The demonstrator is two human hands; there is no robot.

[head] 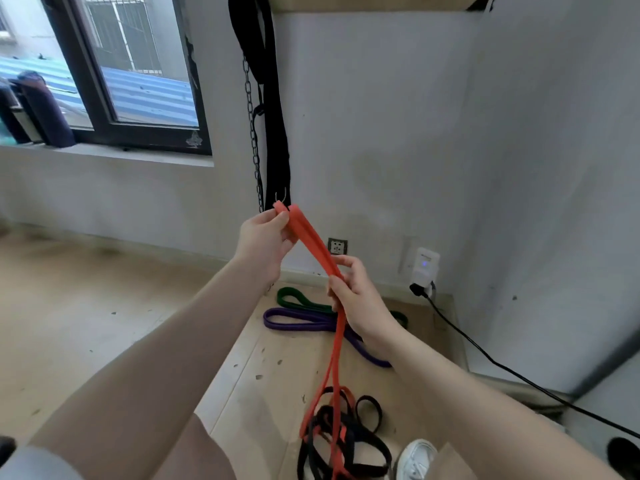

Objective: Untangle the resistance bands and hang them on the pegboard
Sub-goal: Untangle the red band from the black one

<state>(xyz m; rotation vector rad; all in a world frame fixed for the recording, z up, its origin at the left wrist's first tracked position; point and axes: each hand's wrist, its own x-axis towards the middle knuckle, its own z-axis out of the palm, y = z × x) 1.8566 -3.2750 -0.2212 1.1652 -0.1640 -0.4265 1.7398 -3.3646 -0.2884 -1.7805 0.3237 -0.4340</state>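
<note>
1. Two bare hands hold one orange resistance band (313,237) up in front of a pale wall.
2. The left hand (265,242) pinches the folded top of the band between thumb and curled fingers, just below a small metal hook (281,196).
3. The right hand (356,296) is lower and nearer, its fingers wrapped round both strands of the same band.
4. From the right hand the band drops to the floor, where its lower end runs into a tangle of black bands (346,434).
5. Farther off on the wooden floor (104,323) lie a purple band (298,320) and a green band (298,299), side by side, the purple one passing behind the orange strands.
6. A black strap (273,116) and a metal chain (251,126) hang down the wall above the hook.
7. A white shoe (415,459) shows at the bottom edge, just beside the black tangle.
8. A white plug-in device (426,268) with a black cable (502,365) sits low on the wall to the right; a window (138,64) is at upper left.
</note>
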